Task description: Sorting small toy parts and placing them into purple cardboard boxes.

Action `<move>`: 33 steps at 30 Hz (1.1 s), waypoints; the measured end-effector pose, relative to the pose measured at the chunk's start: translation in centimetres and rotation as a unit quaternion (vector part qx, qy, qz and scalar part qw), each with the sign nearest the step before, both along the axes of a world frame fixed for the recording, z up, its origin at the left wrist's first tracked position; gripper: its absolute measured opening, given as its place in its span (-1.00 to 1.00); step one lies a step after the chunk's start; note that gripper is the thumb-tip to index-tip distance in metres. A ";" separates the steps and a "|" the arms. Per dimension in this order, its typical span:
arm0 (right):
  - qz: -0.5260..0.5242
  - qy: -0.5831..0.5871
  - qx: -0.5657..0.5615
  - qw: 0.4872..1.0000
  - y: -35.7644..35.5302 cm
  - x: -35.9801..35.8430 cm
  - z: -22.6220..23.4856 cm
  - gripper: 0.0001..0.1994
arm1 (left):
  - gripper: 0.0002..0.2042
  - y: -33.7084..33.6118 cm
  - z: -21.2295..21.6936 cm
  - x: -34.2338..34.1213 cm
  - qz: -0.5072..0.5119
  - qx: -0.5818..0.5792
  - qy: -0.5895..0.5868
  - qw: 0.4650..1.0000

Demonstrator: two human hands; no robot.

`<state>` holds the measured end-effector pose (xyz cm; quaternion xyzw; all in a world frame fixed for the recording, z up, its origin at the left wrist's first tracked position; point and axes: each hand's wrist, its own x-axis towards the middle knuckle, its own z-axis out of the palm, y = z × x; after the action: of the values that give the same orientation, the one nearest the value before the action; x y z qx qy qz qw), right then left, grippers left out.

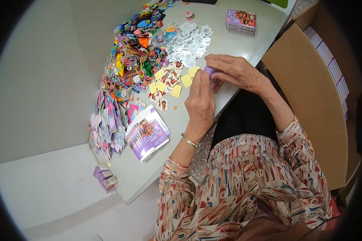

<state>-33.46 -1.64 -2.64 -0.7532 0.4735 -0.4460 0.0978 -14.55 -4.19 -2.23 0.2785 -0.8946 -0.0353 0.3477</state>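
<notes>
Between my two hands, near the table's front edge, is a small purple printed carton (216,85), partly hidden by my fingers. My left hand (200,100) presses along its left side with fingers held together. From the right, my right hand (239,72) closes over its top and far side. Just left of the hands lie yellow square slips (186,80) and small printed character cards (163,105). A fanned stack of flat purple-and-white cartons (148,134) rests nearer the table's left end.
A heap of colourful small trinkets (132,60) runs along the wall. Beside it are white printed packets (189,42) and a pile of pastel packets (107,124). Finished-looking purple boxes (241,21) stand far right. A cardboard carton (305,96) with rows of boxes stands right of the table.
</notes>
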 end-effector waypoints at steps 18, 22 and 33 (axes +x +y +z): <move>-0.134 -0.042 0.068 0.988 2.4 3.9 -3.2 -0.06 | -0.65 -0.3 0.5 -0.2 0.039 0.181 0.058 0.981; -0.245 -0.001 -0.008 0.969 1.3 1.8 -1.6 -0.10 | -0.64 -0.9 2.1 -1.2 0.031 0.285 0.151 0.946; -0.346 0.230 0.088 0.905 -0.8 -4.7 0.2 -0.25 | -0.70 0.0 1.1 1.8 0.005 0.189 0.090 0.978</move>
<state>-38.19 -2.47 -2.41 -0.6117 0.7515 -0.2223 -0.1084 -12.79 -4.19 -1.09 0.3392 -0.8353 -0.2267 0.3686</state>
